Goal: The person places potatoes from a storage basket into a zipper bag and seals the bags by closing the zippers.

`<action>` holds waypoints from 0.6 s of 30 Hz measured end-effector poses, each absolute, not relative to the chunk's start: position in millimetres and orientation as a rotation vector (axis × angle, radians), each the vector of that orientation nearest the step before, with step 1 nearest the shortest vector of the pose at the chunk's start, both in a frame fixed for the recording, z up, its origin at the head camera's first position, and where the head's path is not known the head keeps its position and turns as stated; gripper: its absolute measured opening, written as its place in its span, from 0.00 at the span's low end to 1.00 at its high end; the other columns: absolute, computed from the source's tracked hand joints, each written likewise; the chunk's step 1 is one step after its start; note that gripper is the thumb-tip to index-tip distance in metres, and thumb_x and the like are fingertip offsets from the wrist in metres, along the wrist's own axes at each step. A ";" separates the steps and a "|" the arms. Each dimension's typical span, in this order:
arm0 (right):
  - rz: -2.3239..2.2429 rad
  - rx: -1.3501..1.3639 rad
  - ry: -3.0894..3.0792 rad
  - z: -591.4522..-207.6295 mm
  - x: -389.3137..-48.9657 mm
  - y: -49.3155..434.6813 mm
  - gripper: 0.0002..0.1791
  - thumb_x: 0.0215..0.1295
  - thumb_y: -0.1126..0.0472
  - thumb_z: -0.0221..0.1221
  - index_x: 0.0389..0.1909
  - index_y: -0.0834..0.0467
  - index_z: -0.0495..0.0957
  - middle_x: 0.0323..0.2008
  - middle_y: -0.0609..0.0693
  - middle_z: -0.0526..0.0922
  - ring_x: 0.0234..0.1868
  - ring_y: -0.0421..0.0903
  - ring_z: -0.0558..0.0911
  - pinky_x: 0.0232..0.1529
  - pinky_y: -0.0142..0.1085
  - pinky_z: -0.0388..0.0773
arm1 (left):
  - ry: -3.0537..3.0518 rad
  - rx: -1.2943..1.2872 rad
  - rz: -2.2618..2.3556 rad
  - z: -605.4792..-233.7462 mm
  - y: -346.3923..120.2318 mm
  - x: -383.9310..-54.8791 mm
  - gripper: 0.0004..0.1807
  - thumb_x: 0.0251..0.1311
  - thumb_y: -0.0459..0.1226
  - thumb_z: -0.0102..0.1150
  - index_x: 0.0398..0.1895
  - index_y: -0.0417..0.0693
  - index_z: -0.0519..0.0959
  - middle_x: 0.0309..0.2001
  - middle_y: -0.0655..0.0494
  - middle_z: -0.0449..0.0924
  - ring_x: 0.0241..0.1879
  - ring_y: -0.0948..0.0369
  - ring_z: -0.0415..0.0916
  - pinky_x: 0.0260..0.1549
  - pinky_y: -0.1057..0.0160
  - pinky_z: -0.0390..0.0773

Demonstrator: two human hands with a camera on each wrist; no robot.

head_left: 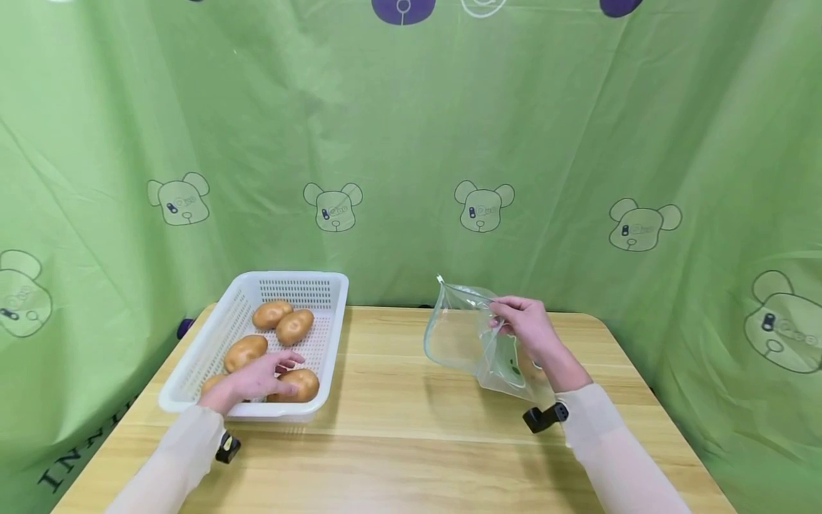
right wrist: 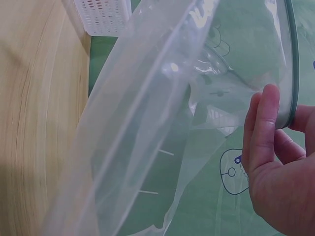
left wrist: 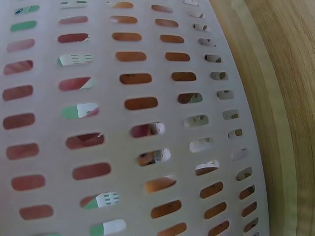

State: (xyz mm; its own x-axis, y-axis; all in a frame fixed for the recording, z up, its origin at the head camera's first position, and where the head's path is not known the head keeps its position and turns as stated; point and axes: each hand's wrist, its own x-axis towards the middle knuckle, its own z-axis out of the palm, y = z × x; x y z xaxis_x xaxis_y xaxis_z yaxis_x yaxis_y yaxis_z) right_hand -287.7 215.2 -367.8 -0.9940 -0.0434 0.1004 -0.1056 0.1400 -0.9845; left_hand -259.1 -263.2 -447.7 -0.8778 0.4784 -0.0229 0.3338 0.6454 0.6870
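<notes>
A white plastic basket on the left of the table holds several brown potatoes. My left hand reaches over its near side. The fingers and thumb lie spread over the front-right potato, with no firm grip visible. In the left wrist view the perforated basket wall hides most of that hand. My right hand pinches the upper edge of a clear zip bag, holding it up over the right part of the table. The bag's slider end points up and left.
The light wooden table runs under both arms. A green curtain with printed bear heads hangs behind and at both sides. Black wrist cameras are strapped to both sleeves.
</notes>
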 end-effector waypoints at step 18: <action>2.011 0.155 -2.354 -366.9 -286.5 214.7 0.20 0.65 0.64 0.57 0.50 0.76 0.73 0.26 0.51 0.81 0.25 0.38 0.80 0.28 0.29 0.80 | 2.643 0.602 1.011 -451.7 -262.0 -262.4 0.31 0.53 0.37 0.67 0.60 0.38 0.68 0.53 0.38 0.74 0.54 0.42 0.70 0.53 0.43 0.69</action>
